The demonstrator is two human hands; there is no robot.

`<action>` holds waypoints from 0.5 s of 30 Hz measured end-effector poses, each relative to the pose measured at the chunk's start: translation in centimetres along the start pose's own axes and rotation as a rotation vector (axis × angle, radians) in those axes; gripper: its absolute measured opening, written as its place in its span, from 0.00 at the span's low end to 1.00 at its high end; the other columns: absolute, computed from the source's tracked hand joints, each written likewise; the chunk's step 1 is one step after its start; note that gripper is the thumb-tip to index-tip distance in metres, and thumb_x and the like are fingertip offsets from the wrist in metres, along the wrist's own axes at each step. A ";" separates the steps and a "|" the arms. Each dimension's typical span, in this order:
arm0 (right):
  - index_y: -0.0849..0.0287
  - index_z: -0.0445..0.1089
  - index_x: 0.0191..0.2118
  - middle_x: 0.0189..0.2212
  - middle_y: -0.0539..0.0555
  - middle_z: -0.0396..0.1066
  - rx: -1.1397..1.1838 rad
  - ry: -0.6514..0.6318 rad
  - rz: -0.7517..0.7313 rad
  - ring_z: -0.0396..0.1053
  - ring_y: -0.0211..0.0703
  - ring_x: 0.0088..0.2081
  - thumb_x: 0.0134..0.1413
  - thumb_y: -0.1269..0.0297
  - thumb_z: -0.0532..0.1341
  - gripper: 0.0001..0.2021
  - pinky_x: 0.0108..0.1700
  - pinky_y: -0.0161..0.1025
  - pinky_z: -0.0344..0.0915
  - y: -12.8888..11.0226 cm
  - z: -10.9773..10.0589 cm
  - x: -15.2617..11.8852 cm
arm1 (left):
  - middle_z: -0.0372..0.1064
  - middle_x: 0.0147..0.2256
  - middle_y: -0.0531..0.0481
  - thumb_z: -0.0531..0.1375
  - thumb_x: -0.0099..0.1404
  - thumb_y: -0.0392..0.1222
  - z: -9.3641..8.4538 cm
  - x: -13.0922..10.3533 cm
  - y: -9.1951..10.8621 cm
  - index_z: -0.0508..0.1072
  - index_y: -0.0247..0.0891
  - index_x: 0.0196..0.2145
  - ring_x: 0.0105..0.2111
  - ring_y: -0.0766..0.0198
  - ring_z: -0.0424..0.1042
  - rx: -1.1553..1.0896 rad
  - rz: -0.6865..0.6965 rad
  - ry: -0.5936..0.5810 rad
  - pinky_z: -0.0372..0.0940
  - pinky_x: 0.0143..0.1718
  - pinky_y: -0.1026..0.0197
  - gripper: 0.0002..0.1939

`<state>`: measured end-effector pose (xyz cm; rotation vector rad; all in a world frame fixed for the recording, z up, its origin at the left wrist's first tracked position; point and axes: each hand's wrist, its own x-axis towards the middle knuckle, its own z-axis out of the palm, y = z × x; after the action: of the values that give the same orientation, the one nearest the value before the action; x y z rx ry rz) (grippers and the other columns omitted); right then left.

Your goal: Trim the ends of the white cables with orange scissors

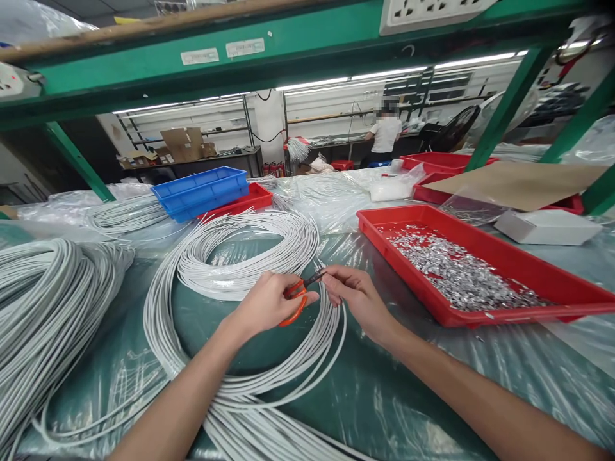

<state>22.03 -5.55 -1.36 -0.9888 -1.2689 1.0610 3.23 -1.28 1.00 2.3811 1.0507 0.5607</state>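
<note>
Orange-handled scissors (298, 303) are in my left hand (270, 301), whose fingers are wrapped round the handles. The dark blades point right, their tips at the fingertips of my right hand (358, 298). That hand is closed in a pinch on the end of a white cable (344, 339). Both hands are over the right side of a large coil of white cables (163, 307). Another coil (250, 282) lies on top at the back, and several cable ends stick up just behind my fingers.
A red tray (408, 282) of small metal pieces stands at the right, a white box (545, 227) behind it. Thick cable bundles (52, 307) lie at the left. Blue bins (202, 192) stand at the back left. A green frame (307, 48) crosses overhead. A person (384, 134) is far off.
</note>
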 end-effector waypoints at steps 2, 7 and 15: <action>0.61 0.71 0.30 0.15 0.44 0.54 -0.003 -0.006 0.002 0.53 0.34 0.20 0.52 0.54 0.63 0.13 0.25 0.36 0.54 0.0 0.0 0.0 | 0.45 0.19 0.59 0.58 0.63 0.51 0.0 0.0 0.0 0.52 0.37 0.21 0.23 0.70 0.43 -0.001 0.012 -0.011 0.42 0.22 0.65 0.22; 0.60 0.71 0.30 0.14 0.44 0.54 -0.009 -0.004 0.000 0.53 0.34 0.19 0.52 0.53 0.63 0.13 0.25 0.36 0.53 -0.3 0.1 -0.1 | 0.43 0.19 0.59 0.58 0.63 0.52 -0.1 -0.1 0.0 0.51 0.38 0.21 0.22 0.70 0.43 -0.056 0.004 -0.049 0.42 0.21 0.65 0.23; 0.61 0.71 0.29 0.14 0.44 0.54 -0.031 -0.013 -0.010 0.53 0.34 0.19 0.51 0.53 0.64 0.14 0.24 0.35 0.52 -0.5 0.0 -0.1 | 0.42 0.19 0.59 0.58 0.63 0.53 -0.4 -0.1 0.1 0.50 0.37 0.21 0.22 0.70 0.42 -0.046 0.006 -0.053 0.41 0.21 0.65 0.25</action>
<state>22.02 -5.77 -0.90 -0.9998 -1.3031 1.0441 2.99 -1.27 1.34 2.3470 0.9975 0.5154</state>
